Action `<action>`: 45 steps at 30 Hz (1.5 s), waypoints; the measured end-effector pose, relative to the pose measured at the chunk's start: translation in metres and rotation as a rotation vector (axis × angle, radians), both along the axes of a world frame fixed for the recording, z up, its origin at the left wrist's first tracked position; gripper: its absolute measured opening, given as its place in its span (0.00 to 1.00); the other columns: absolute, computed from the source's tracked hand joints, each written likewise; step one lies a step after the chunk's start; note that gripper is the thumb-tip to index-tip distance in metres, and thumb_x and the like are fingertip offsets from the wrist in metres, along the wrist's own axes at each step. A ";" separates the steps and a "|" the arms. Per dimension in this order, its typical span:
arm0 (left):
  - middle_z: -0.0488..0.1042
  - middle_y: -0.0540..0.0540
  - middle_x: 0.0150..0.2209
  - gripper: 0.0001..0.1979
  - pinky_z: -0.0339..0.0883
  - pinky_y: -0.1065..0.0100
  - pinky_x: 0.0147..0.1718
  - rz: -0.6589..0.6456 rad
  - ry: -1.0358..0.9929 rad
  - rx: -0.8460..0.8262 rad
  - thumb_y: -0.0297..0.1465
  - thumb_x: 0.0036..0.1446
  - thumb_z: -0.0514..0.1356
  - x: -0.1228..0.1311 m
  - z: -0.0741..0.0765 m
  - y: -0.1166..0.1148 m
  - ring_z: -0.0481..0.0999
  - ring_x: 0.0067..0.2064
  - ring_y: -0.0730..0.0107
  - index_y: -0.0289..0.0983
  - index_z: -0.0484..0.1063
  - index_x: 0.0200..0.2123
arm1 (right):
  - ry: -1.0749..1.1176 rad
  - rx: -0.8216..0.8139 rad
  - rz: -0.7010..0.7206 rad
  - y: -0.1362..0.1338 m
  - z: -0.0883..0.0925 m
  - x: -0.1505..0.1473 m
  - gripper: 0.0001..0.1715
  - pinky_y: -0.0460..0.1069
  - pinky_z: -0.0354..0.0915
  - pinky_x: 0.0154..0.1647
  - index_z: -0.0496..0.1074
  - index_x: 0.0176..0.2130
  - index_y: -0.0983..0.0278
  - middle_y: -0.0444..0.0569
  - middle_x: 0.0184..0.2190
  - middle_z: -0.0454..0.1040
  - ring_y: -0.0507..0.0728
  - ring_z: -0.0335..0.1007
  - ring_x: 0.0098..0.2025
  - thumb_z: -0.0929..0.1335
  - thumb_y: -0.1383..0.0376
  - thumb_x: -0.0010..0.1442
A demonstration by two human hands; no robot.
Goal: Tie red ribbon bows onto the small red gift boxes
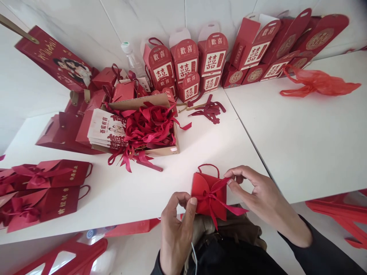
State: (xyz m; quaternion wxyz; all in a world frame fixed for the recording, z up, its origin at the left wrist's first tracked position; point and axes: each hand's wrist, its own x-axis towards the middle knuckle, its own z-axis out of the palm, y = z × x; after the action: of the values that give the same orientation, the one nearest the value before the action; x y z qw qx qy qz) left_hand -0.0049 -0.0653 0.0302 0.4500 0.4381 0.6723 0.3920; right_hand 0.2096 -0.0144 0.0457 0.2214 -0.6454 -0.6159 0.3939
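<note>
A small red gift box (200, 185) with a twisted cord handle (209, 166) sits at the table's front edge. A dark red ribbon (212, 195) is knotted across its front, with two tails hanging loose. My right hand (255, 191) pinches a ribbon loop between thumb and forefinger, at the box's upper right. My left hand (179, 221) is closed at the box's left edge, its thumb and forefinger pinching the ribbon's left side. The thumb covers most of that ribbon part.
A cardboard box (163, 151) of loose red ribbons and printed cards (107, 128) stands behind, to the left. Finished bow-tied boxes (54, 172) line the left edge. Along the wall are several upright boxes (185, 57), a bottle (130, 57) and a red plastic bag (321, 82).
</note>
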 end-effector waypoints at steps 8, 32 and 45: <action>0.65 0.52 0.28 0.19 0.60 0.70 0.29 -0.076 -0.044 -0.048 0.48 0.68 0.55 -0.001 0.000 -0.003 0.63 0.30 0.71 0.39 0.68 0.35 | 0.019 -0.037 -0.030 0.000 0.002 0.002 0.08 0.47 0.51 0.16 0.75 0.39 0.56 0.43 0.33 0.71 0.49 0.47 0.18 0.67 0.57 0.66; 0.70 0.49 0.31 0.17 0.64 0.69 0.33 -0.085 -0.103 -0.109 0.47 0.67 0.57 -0.013 -0.010 -0.010 0.68 0.34 0.68 0.39 0.70 0.39 | 0.018 -0.050 -0.037 0.007 -0.002 0.002 0.10 0.48 0.53 0.19 0.75 0.40 0.56 0.41 0.32 0.72 0.48 0.46 0.17 0.67 0.55 0.66; 0.68 0.44 0.52 0.12 0.69 0.65 0.50 -0.279 0.385 0.406 0.24 0.66 0.57 0.008 -0.003 0.007 0.69 0.54 0.64 0.43 0.69 0.50 | -0.116 0.548 0.413 -0.017 0.016 -0.014 0.14 0.56 0.68 0.46 0.71 0.52 0.57 0.49 0.43 0.69 0.60 0.66 0.44 0.68 0.70 0.68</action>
State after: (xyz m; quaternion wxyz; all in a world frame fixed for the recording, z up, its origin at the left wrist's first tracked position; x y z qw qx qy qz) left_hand 0.0029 -0.0584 0.0271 0.2673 0.6730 0.5866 0.3626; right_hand 0.1957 -0.0318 0.0619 0.2668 -0.4449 -0.8279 0.2131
